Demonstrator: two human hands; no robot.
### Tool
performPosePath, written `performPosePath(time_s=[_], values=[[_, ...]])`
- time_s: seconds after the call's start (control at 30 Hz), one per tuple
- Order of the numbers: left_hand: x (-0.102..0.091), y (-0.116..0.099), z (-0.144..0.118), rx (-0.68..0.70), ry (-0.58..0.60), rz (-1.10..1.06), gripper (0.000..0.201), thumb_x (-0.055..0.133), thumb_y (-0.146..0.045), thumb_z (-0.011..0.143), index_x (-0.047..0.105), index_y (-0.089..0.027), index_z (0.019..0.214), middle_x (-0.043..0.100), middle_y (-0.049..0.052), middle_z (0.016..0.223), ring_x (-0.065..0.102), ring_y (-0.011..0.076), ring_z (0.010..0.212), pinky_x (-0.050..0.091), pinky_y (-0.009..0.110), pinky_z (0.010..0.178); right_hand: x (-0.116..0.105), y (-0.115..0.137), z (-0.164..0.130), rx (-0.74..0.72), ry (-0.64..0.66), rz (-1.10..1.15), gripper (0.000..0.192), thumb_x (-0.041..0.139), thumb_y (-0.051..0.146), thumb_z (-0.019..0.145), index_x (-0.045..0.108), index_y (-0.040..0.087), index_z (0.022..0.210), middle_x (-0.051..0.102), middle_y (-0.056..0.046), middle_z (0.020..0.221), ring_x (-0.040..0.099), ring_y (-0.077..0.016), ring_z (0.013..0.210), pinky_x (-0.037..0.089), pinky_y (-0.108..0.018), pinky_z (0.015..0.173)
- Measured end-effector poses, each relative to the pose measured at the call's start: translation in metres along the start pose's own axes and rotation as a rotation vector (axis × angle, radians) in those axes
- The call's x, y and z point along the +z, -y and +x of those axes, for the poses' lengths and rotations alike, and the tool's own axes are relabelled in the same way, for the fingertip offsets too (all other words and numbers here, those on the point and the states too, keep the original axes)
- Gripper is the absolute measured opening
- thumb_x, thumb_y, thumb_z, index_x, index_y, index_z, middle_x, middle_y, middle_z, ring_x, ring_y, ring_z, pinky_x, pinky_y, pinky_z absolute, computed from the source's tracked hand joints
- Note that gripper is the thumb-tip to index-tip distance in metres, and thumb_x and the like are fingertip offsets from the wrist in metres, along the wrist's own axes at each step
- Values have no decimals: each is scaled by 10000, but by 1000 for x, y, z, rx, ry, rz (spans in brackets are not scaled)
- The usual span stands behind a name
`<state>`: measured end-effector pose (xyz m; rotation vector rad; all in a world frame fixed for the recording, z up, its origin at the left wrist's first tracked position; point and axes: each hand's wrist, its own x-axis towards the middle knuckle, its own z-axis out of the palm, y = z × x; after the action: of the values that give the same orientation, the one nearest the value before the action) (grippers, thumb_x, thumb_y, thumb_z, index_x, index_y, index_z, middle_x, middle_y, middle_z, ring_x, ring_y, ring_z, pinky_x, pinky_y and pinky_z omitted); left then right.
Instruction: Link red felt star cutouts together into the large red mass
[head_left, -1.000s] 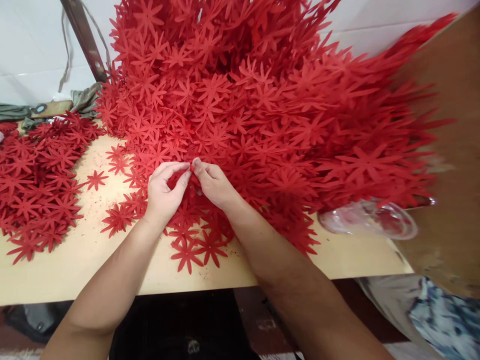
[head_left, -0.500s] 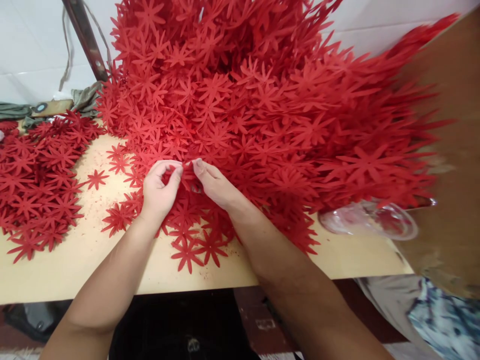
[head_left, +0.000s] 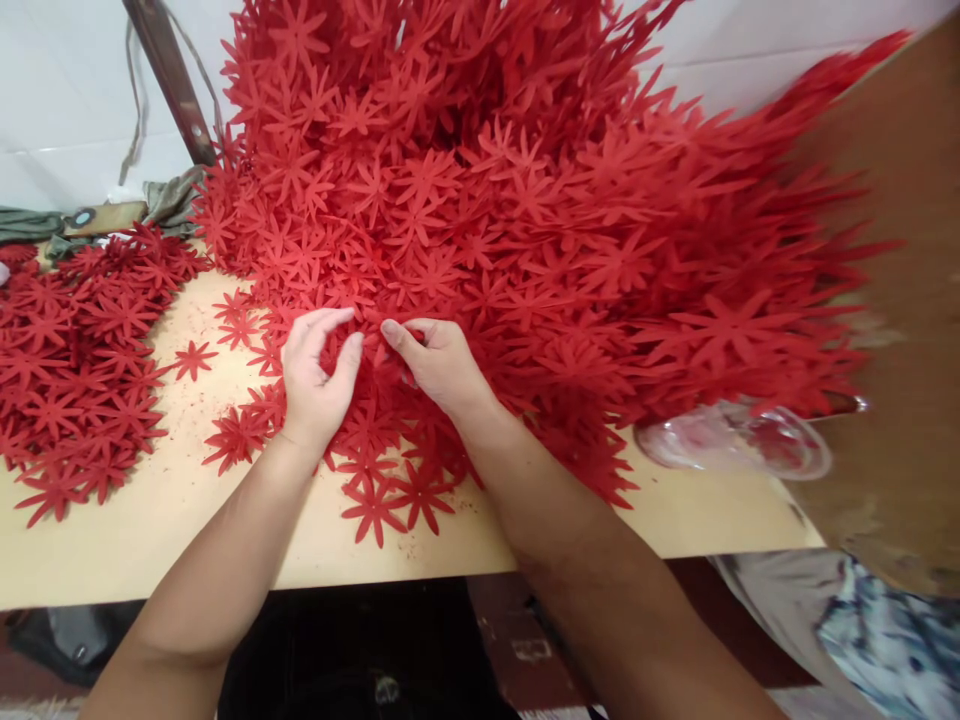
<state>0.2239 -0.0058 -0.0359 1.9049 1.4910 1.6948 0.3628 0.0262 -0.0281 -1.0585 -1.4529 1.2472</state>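
A tall heap of red flower-shaped cutouts (head_left: 525,200) rises from the pale wooden table (head_left: 172,500). Both my hands are at its near foot, close together. My left hand (head_left: 315,375) lies on the loose flowers with thumb and fingers spread apart, holding nothing that I can see. My right hand (head_left: 439,365) is just to its right, thumb pressed forward and fingers curled under on a red flower cutout (head_left: 375,345) at the heap's edge. Single flowers (head_left: 390,500) lie flat near my wrists.
A lower spread of the same red flowers (head_left: 75,350) covers the table's left side. A clear plastic container (head_left: 735,440) lies at the heap's right foot. A brown board (head_left: 907,300) stands at the right. A metal bar (head_left: 169,80) and grey-green cloth (head_left: 165,195) are at the back left.
My fingertips were pinched together on one flower; the left hand's fingers have now spread and drawn slightly left, while the right hand has turned and stays on the flower.
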Motion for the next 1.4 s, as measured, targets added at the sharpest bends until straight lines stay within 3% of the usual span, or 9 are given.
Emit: performPosePath(time_s=[0.17, 0.3, 0.47, 0.73, 0.83, 0.93, 1.03, 1.23, 1.4], values=[[9, -3, -5, -50, 140, -124, 197, 607, -333, 793, 646, -176, 905, 641, 60, 947, 608, 149, 912, 485, 296, 872, 3, 0, -1, 15, 59, 44, 577, 487, 745, 665, 421, 188, 533, 351, 69, 408, 323, -40, 352, 249, -222, 360], [10, -1, -4, -149, 63, -186, 127, 584, -292, 801, 616, -179, 750, 626, 28, 825, 595, 126, 814, 484, 264, 801, 6, 0, -2, -11, 176, 100, 554, 486, 731, 682, 385, 198, 572, 356, 73, 463, 374, -44, 400, 325, -213, 408], [8, 10, 2, -329, -117, -347, 158, 578, -336, 806, 558, -186, 759, 595, -11, 734, 555, 92, 699, 476, 223, 706, 5, -2, -1, -24, 248, 154, 474, 676, 587, 633, 514, 177, 807, 535, 44, 650, 491, -52, 539, 430, -206, 534], [0, 13, 2, -101, -207, -42, 342, 604, -315, 794, 567, -180, 1106, 552, 83, 1116, 531, 164, 1054, 428, 318, 961, -1, -6, 2, 14, 61, 24, 551, 554, 717, 644, 386, 200, 554, 389, 75, 372, 344, -44, 317, 254, -212, 349], [-3, 3, 1, -8, -120, 32, 315, 572, -337, 820, 595, -183, 1094, 575, 79, 1096, 535, 172, 1075, 410, 339, 988, -1, -3, 1, -16, 33, -40, 574, 518, 734, 656, 410, 187, 521, 371, 63, 385, 316, -40, 352, 223, -220, 365], [0, -4, -2, -10, 39, 30, 307, 580, -381, 814, 628, -200, 1057, 618, 68, 1058, 567, 176, 1038, 417, 348, 972, 0, -1, 0, -75, 37, -59, 586, 512, 734, 661, 387, 184, 502, 357, 57, 429, 319, -43, 420, 249, -220, 407], [4, -5, -4, -34, 92, 0, 224, 591, -372, 808, 664, -202, 935, 656, 47, 952, 598, 165, 948, 439, 331, 915, 3, -2, 0, -105, 122, -27, 567, 495, 730, 680, 394, 188, 546, 361, 57, 480, 328, -47, 460, 282, -220, 437], [5, 9, 3, -233, -122, -252, 168, 555, -332, 827, 606, -172, 826, 624, 19, 802, 590, 114, 766, 479, 253, 764, 3, -7, 0, -101, 253, 117, 438, 629, 588, 694, 499, 186, 808, 509, 41, 625, 463, -64, 530, 415, -224, 531], [-1, 19, 5, -164, -221, -111, 323, 594, -332, 802, 570, -177, 1084, 566, 81, 1107, 544, 164, 1042, 430, 314, 949, 0, -10, 4, -13, 180, 125, 391, 616, 547, 723, 469, 186, 710, 529, 46, 525, 472, -59, 409, 400, -220, 438]])
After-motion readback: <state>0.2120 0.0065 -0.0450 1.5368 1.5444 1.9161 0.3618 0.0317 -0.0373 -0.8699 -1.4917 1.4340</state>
